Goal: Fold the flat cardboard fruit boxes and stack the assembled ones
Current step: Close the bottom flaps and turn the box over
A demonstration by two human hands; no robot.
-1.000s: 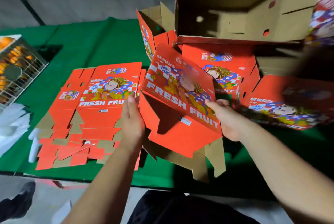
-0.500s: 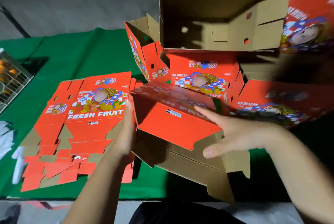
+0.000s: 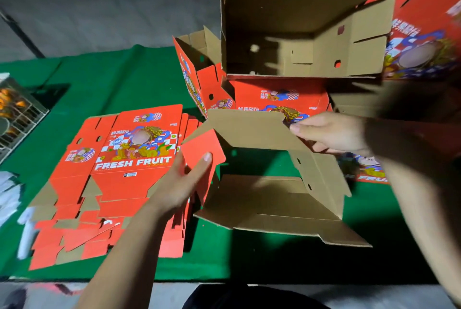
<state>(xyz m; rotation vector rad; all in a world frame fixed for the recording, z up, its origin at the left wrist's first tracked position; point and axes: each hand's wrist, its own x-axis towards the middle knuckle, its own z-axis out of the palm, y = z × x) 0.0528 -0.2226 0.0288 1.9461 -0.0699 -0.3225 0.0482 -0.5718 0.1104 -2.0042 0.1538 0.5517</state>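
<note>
Since half a second ago the box (image 3: 272,179) has been swung open, hollow upward. Its red side flap is pinched by the left hand (image 3: 183,179); the far wall is gripped under the right hand (image 3: 331,134). Loose bottom flaps below the fingers could likely catch and crease.

You hold the half-folded box (image 3: 269,184) over the table (image 3: 119,79). Your left hand (image 3: 182,184) is on its left flap and your right hand (image 3: 331,134) on its far wall. Left of this box lies the pile of flat boxes (image 3: 112,184). Behind it sit the made boxes (image 3: 299,34), stacked up.
</note>
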